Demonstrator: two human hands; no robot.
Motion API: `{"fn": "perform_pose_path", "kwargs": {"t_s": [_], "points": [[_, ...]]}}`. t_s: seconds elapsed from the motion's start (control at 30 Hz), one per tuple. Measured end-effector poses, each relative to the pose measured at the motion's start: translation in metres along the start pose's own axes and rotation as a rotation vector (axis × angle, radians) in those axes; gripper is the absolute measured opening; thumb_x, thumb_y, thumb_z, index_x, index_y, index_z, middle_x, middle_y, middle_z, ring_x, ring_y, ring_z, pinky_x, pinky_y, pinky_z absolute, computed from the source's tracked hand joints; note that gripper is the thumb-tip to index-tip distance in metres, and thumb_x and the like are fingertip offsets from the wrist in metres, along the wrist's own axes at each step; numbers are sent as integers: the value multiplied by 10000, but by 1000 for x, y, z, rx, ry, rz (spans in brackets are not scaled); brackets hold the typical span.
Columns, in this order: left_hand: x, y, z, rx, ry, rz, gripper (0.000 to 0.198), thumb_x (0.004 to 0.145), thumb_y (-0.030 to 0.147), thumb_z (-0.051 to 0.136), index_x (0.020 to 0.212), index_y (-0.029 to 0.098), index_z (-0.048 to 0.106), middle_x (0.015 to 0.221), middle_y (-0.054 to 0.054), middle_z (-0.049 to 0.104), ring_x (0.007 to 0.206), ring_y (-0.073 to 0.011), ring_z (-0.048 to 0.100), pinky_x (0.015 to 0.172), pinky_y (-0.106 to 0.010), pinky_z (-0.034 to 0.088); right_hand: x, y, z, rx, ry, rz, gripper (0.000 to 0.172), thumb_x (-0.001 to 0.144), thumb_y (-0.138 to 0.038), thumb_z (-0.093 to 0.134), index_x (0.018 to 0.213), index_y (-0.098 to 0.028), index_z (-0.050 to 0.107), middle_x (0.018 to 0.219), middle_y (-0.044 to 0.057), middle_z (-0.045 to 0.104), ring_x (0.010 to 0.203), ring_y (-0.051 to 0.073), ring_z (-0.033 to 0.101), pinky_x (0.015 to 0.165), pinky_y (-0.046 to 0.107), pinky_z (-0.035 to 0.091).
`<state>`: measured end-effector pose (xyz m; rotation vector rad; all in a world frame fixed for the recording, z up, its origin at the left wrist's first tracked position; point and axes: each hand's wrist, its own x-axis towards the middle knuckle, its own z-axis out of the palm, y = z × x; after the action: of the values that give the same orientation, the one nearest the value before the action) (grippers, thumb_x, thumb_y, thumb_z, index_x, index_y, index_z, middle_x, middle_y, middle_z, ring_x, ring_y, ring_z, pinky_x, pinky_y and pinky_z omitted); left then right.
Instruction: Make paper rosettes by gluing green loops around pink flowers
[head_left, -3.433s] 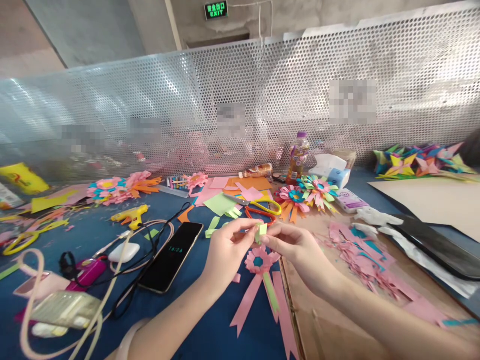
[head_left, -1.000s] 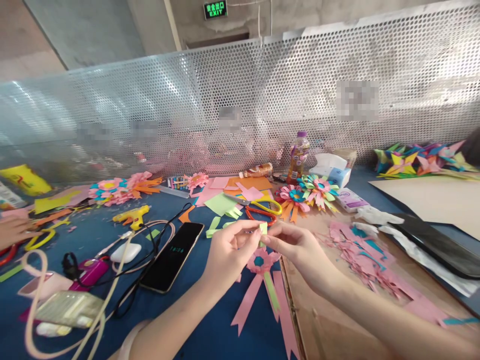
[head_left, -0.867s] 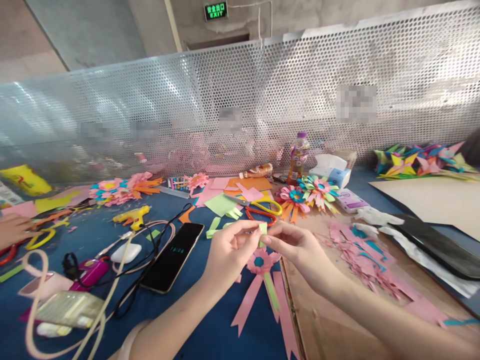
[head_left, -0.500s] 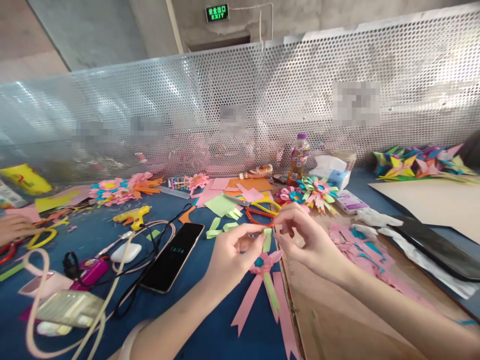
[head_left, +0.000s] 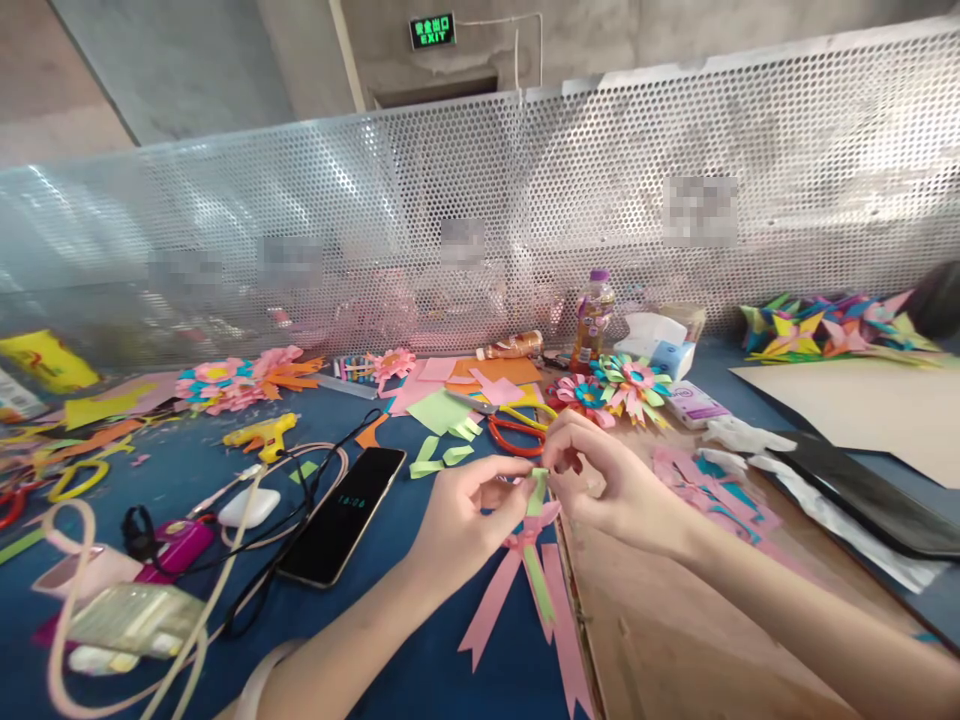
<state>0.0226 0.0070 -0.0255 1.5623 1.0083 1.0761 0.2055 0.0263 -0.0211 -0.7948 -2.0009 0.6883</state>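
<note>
A light green paper strip stands up between my two hands. My left hand pinches it from the left with thumb and forefinger. Close against it, my right hand has its fingertips closed at the strip's upper end. Just below lies a pink paper flower with ribbon tails, one green tail among them; my fingers and the strip partly cover its centre. Folded green strips lie left of my fingers. Beyond them are red-handled scissors with a yellow-handled pair.
A phone, tangled cables and a yellow glue gun lie to the left. Finished paper flowers, a drink bottle and tissues stand behind. Pink scraps lie right on cardboard. A perforated metal screen closes the back.
My right fingertips have come in to the strip's upper end, beside my left fingers. Another person's hand at the far left has gone from view. The camera view has shifted slightly.
</note>
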Motion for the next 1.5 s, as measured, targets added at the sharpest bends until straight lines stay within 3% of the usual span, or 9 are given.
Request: {"fn": "perform_pose_path", "kwargs": {"t_s": [0.23, 0.83, 0.9, 1.07, 1.2, 1.33, 1.5], "points": [[2, -2, -1, -5, -21, 34, 166, 800, 281, 623, 918, 183, 686, 798, -29, 708, 595, -142, 658, 433, -183, 514, 0, 0, 1, -8, -8, 19, 176, 702, -59, 494, 796, -208, 490, 831, -6, 462, 712, 115, 442, 601, 261, 382], [0, 1, -1, 29, -35, 1, 178, 810, 321, 613, 920, 195, 674, 794, -23, 704, 607, -143, 659, 414, -175, 504, -1, -1, 1, -8, -11, 54, 189, 681, -43, 499, 776, -206, 493, 818, -11, 475, 700, 112, 444, 600, 259, 374], [0, 1, -1, 39, -41, 15, 184, 810, 315, 615, 936, 191, 665, 800, -28, 703, 642, -153, 670, 459, -189, 525, -1, -1, 1, -4, -8, 49, 198, 676, -37, 500, 778, -206, 492, 822, -11, 477, 703, 112, 444, 604, 258, 376], [0, 4, 0, 50, -7, 113, 186, 797, 241, 631, 967, 182, 584, 973, -52, 685, 835, -164, 676, 741, -250, 550, 1, 0, -1, -4, 11, 51, 164, 705, -57, 501, 774, -206, 487, 814, -6, 461, 704, 118, 437, 610, 266, 381], [0, 2, 1, 94, -8, 99, 145, 788, 225, 632, 869, 178, 521, 881, -40, 666, 792, -157, 663, 747, -267, 539, 2, 0, -3, -12, 21, 58, 129, 735, -89, 508, 784, -205, 480, 815, -1, 450, 697, 122, 437, 611, 275, 386], [2, -1, 1, 139, -41, 99, 58, 789, 194, 606, 815, 161, 566, 864, -46, 654, 827, -169, 657, 782, -275, 529, 2, 0, -3, -32, 31, 55, 126, 739, -92, 505, 788, -204, 478, 810, 1, 451, 694, 123, 433, 611, 277, 383], [3, -1, 1, 125, -52, 74, 61, 790, 206, 604, 785, 151, 580, 857, -56, 656, 796, -173, 659, 706, -253, 533, 2, 0, -4, -44, 22, 41, 127, 740, -100, 514, 801, -204, 475, 821, 3, 449, 697, 125, 427, 612, 276, 381]]}}
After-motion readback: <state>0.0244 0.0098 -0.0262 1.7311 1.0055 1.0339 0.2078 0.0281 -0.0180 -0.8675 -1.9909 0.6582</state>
